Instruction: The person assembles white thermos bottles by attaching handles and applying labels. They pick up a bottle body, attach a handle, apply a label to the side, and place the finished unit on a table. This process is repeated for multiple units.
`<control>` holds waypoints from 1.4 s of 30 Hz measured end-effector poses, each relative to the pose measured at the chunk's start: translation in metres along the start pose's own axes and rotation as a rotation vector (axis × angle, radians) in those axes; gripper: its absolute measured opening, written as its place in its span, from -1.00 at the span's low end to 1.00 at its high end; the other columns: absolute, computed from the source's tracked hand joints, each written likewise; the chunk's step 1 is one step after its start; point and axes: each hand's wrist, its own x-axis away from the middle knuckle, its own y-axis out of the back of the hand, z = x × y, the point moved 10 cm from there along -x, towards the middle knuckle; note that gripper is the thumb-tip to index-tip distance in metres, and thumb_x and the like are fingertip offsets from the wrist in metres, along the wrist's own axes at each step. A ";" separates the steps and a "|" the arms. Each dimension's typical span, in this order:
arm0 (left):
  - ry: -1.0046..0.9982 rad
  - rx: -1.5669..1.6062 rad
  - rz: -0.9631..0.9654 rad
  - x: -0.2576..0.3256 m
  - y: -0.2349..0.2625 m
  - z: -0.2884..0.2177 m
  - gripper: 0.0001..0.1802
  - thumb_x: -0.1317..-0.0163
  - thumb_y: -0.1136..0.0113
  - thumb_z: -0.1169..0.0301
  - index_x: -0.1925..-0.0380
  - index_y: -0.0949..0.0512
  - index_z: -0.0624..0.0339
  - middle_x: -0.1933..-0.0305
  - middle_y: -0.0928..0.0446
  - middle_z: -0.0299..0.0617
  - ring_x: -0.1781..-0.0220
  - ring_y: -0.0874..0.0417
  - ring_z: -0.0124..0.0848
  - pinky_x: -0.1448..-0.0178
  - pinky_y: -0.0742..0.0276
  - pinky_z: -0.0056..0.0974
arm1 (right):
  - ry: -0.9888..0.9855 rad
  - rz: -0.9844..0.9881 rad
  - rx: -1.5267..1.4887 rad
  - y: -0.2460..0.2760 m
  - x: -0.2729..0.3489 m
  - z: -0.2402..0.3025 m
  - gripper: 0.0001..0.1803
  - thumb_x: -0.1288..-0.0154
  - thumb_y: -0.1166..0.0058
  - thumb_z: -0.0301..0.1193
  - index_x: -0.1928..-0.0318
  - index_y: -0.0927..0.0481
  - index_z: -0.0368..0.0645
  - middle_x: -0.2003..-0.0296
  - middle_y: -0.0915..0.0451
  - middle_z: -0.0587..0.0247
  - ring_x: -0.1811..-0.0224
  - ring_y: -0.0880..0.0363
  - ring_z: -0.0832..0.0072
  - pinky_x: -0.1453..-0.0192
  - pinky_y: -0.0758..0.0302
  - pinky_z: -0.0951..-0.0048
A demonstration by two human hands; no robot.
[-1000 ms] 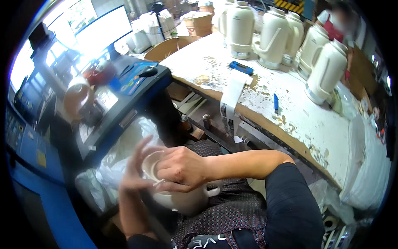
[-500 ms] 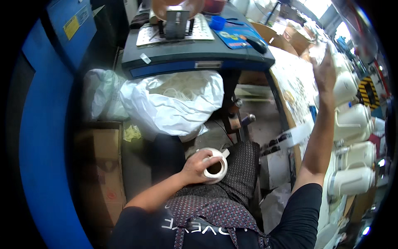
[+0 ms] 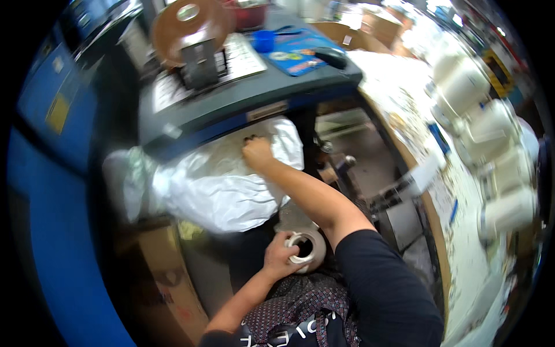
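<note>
A white jug [image 3: 315, 258] with a wide round opening rests on my lap, its dark inside showing. My left hand [image 3: 279, 258] is closed on its rim, with the fingers over the edge at the opening. My right hand [image 3: 258, 152] reaches forward into the mouth of a large white plastic bag [image 3: 228, 199]. Its fingers point down into the bag and are partly hidden and blurred, so what they touch cannot be made out. Pale contents [image 3: 226, 155] show dimly inside the bag.
A dark worktable [image 3: 300, 87] ahead carries a brown round machine part [image 3: 188, 34], a blue cup [image 3: 264, 41] and a blue mat [image 3: 298, 67]. Several white jugs [image 3: 509, 211] line the white-covered bench [image 3: 399, 107] at right. A cardboard box [image 3: 167, 272] and blue cabinet [image 3: 55, 243] stand left.
My right hand has swung from above the right bench across to the white bag. The left hand keeps hold of the jug, now turned slightly. The whole view has tilted.
</note>
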 end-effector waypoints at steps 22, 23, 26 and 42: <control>-0.535 0.002 -0.100 -0.045 0.083 -0.220 -0.47 0.32 -0.63 0.08 0.57 -0.52 0.22 0.06 -0.56 0.16 -0.01 -0.63 0.03 -0.05 -0.57 -0.08 | -0.011 0.066 -0.135 0.230 0.386 -0.033 -0.73 -0.02 -0.32 -0.17 0.51 -0.56 -0.05 0.44 -0.53 0.37 0.26 -0.54 0.40 -0.23 -0.32 0.16; -0.526 0.043 -0.070 -0.043 0.075 -0.222 -0.48 0.33 -0.63 0.10 0.51 -0.57 0.22 0.03 -0.56 0.12 -0.07 -0.60 0.05 -0.09 -0.55 -0.05 | -0.025 0.135 -0.130 0.224 0.385 -0.036 -0.76 -0.03 -0.30 -0.22 0.51 -0.54 -0.05 0.48 -0.54 0.31 0.29 -0.57 0.36 -0.21 -0.35 0.12; -0.441 0.028 0.004 -0.037 0.040 -0.216 -0.22 0.32 -0.62 0.11 0.01 -0.57 0.15 -0.04 -0.56 -0.01 -0.17 -0.54 0.03 -0.28 -0.39 0.04 | -0.441 0.608 -0.299 0.192 0.392 -0.074 -0.71 -0.13 -0.28 -0.23 0.32 -0.60 -0.20 0.45 -0.62 0.10 0.32 -0.62 0.08 0.09 -0.53 0.09; -0.383 0.013 -0.110 -0.024 0.031 -0.211 0.21 0.22 -0.55 0.20 -0.42 -0.05 0.30 -0.09 -0.58 -0.07 -0.16 -0.58 -0.07 -0.28 -0.39 0.07 | 0.303 0.368 -0.342 0.336 0.289 0.049 -0.78 0.01 -0.17 -0.45 0.26 -0.58 -0.07 0.27 -0.55 0.31 0.39 -0.64 0.27 0.44 -0.58 0.34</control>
